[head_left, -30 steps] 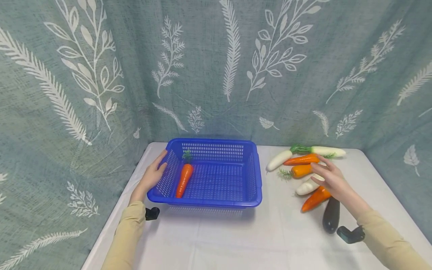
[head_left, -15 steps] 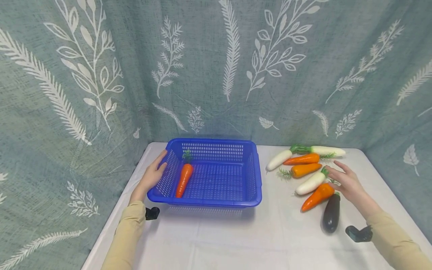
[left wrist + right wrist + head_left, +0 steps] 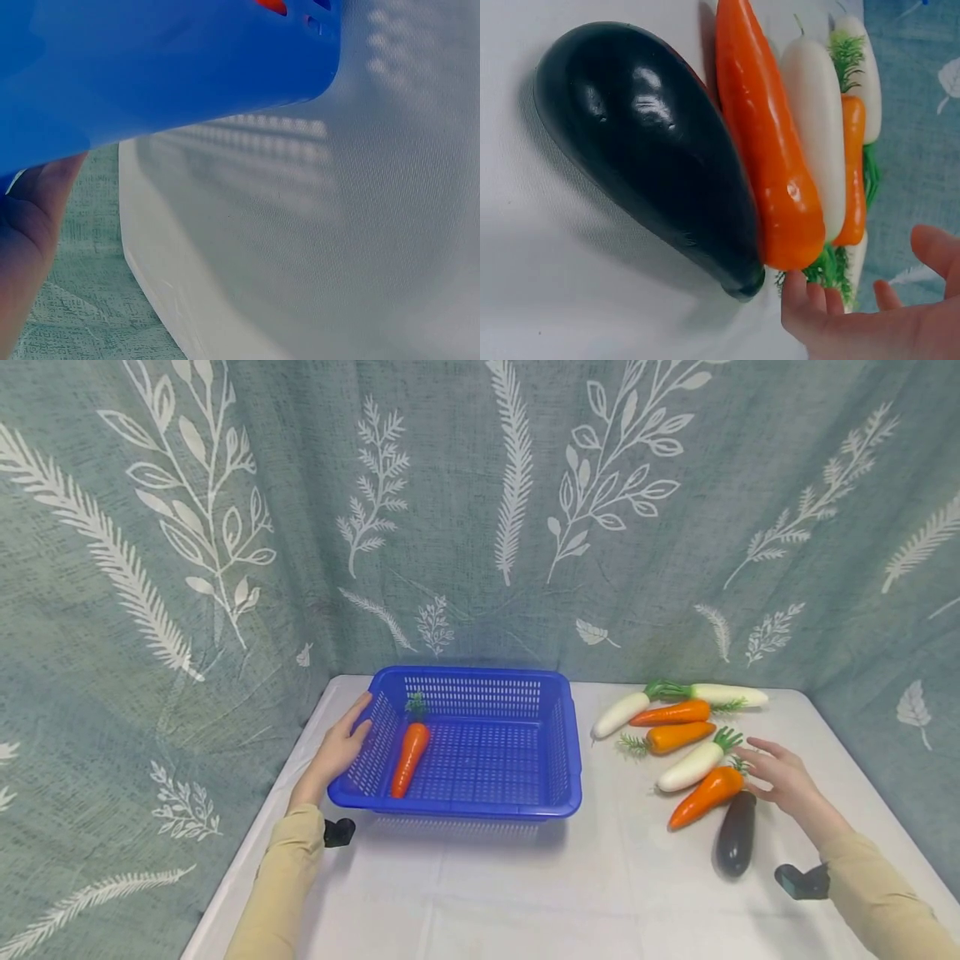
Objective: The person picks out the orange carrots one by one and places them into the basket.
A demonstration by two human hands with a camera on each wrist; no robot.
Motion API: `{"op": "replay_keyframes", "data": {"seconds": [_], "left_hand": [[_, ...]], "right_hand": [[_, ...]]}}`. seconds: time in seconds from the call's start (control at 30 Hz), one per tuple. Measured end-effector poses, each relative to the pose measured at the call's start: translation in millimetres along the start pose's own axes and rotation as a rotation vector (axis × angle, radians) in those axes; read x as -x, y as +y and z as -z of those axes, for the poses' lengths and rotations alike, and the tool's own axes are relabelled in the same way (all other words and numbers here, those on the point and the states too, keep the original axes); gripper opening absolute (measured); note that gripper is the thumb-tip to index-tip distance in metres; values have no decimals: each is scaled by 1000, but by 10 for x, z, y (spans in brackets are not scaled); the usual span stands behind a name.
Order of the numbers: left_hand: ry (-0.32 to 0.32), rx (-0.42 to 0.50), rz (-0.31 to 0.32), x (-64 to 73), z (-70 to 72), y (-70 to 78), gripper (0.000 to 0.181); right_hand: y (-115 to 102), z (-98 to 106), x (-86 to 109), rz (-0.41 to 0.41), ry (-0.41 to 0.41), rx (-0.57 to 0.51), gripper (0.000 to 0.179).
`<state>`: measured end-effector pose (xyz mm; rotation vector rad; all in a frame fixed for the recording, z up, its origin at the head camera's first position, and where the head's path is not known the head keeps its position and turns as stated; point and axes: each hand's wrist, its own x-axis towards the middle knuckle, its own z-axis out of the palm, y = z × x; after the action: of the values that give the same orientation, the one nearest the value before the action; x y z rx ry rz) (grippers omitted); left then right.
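Note:
A blue plastic basket stands on the white table with one orange-red carrot lying inside at its left. My left hand rests against the basket's left rim, fingers extended; in the left wrist view the blue wall hides most of it. My right hand hovers by the leafy top of an orange carrot, fingers spread and nothing between them. In the right wrist view its fingertips are just below that carrot's thick end. Beside the carrot lie a dark eggplant and a white radish.
Behind these lie two more carrots, an upper one and a lower one, and two white radishes, one at left and one at right. A green leaf-patterned curtain hangs behind and beside the table.
My right hand has moved right and toward me, from over the vegetables to the carrot's leafy end, uncovering the radish and eggplant tops. My left hand and the basket stay put.

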<state>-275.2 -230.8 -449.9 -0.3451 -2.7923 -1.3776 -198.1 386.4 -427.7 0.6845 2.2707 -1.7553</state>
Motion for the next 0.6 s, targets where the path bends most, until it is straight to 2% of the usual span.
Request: {"op": "replay_keyframes", "data": {"seconds": [0.17,0.33,0.6], "left_hand": [[0,0,-1,-3,-5,-1,50],[5,-9,0,-7,-2,-9,50],[6,-14,14,-13,-4,-6,50]], "right_hand": [[14,1,-12,-23,9,22,73],[29,-10,-52,-45,-19,61,74],[41,-111,-108,-74,-30,109,71]]}}
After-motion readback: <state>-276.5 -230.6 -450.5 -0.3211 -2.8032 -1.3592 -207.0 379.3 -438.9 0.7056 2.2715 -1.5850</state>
